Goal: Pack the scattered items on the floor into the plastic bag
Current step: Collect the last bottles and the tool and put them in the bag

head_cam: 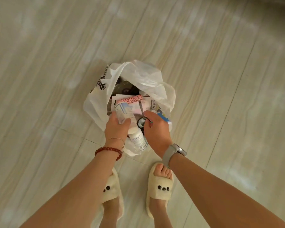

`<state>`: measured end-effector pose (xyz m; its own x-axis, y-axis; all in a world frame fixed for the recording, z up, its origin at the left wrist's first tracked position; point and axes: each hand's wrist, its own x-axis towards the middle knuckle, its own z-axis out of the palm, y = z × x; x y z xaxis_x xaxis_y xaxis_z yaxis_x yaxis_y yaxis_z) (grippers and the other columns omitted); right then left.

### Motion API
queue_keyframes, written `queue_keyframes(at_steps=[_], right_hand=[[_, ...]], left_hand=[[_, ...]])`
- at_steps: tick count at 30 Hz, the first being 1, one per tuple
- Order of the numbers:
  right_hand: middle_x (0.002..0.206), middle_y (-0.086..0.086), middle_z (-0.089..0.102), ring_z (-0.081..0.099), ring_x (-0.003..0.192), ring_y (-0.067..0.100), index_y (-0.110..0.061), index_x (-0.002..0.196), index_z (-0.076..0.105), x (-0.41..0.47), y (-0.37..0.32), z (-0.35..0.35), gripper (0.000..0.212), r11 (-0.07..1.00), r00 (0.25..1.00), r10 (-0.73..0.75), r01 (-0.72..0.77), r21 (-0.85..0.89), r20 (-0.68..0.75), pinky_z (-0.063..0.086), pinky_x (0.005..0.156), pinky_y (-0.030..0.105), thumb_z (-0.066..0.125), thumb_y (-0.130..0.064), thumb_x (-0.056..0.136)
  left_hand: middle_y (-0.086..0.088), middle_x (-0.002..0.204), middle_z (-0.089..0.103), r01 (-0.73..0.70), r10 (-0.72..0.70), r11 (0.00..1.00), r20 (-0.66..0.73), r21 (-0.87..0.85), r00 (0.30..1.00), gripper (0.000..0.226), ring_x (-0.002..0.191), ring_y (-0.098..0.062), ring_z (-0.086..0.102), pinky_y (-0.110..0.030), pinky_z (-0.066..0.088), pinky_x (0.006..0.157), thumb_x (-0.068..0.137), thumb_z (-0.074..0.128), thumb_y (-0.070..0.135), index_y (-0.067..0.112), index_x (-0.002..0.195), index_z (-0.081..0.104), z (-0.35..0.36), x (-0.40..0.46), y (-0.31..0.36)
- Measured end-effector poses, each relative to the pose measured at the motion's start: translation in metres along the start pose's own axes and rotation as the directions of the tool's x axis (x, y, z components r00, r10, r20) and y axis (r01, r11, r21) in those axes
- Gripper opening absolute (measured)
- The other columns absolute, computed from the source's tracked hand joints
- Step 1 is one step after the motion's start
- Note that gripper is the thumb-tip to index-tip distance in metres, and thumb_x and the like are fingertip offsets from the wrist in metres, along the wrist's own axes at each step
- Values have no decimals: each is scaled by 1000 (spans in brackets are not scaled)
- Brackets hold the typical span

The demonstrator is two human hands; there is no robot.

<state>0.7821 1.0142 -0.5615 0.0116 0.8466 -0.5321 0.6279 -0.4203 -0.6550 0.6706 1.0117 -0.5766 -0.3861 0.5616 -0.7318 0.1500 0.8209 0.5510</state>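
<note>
Pale wood-grain floor (56,79), planks running diagonally. White plastic bag (143,76) stands on it just ahead of the person's feet, mouth open upward, thin and crinkled, dark print down its left side. Bag is full: papers, a barcoded label, dark objects deeper in, too shadowed to identify.

Cream fluffy slippers (160,186), dot-eyed faces on top, just behind the bag.

Left hand (117,127) at the bag's near rim, fingers curled round a white tube (123,111) with pale blue print. Right hand (155,129) over the near right rim, fingertips pinching a thin metal handle (141,109) that angles up from a round dark item.

White bottle (137,139), small print on its label, lies tilted between the hands at the bag's near edge. Pink roll (132,99) with heart pattern lies across the contents.

Grey watch (173,152) on right wrist; red bead bracelet (109,149) and thin chain on left.
</note>
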Motion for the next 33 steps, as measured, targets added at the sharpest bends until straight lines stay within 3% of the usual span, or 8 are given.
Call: queue_keyframes(at_steps=[4,7,9,11,13,16,24,33], right_hand=[[126,13,57,52,116,30,-6,119,58,1,18,-11,37,952,960,-262,240,-189,-98,47,93,43,42,-3,86],[120,16,56,55,103,34,-10,120,54,10,29,-30,39,846,880,-413,275,-457,-235,48,81,45,50,-13,81],[137,15,41,46,118,33,-16,136,39,23,32,-40,55,869,931,-288,155,-470,-226,42,92,48,57,-22,85],[145,9,29,37,128,27,-21,146,15,38,32,-44,73,977,995,27,-46,-209,-92,36,103,45,58,-29,87],[120,4,50,51,105,22,-16,142,21,51,32,-42,66,950,959,282,-284,127,29,46,87,35,56,-31,89],[66,-1,43,40,60,16,-5,89,47,52,32,-39,21,947,954,294,-284,149,-52,34,52,23,51,-25,91],[63,-3,35,33,56,13,-17,66,33,39,-43,-72,30,980,982,149,-131,149,-117,33,51,25,46,-16,93],[67,0,41,38,59,17,-4,81,40,-14,-117,-155,19,996,975,91,-84,41,-202,31,47,26,44,-16,95]], left_hand=[[-11,128,44,-84,93,995,-270,45,958,48,116,-25,46,-38,41,96,83,61,20,11,128,45,-5,-7,-2],[-19,142,31,231,-197,971,-335,66,922,80,130,-34,33,-46,34,103,77,69,34,9,139,26,-7,-13,-14],[-21,141,33,502,-508,861,-180,-76,843,91,127,-36,38,-47,36,102,73,70,43,5,140,21,-2,-10,-20],[-19,130,48,618,-622,763,46,-187,782,79,111,-33,52,-43,50,86,73,70,45,1,129,36,9,-8,-31],[-17,114,60,590,-589,779,74,-212,805,48,97,-32,59,-39,52,70,77,67,36,0,104,51,19,-6,-40],[-23,111,63,439,-452,891,-147,-114,880,34,103,-37,58,-41,46,89,88,54,25,-6,101,60,24,-16,-44],[-28,105,59,173,-214,975,-396,-138,893,35,98,-38,56,-38,40,79,93,44,23,-10,102,54,-52,-56,-2],[-27,103,63,-136,193,978,-435,159,879,31,98,-38,56,-37,40,82,93,39,11,-8,99,62,-182,-47,110]])
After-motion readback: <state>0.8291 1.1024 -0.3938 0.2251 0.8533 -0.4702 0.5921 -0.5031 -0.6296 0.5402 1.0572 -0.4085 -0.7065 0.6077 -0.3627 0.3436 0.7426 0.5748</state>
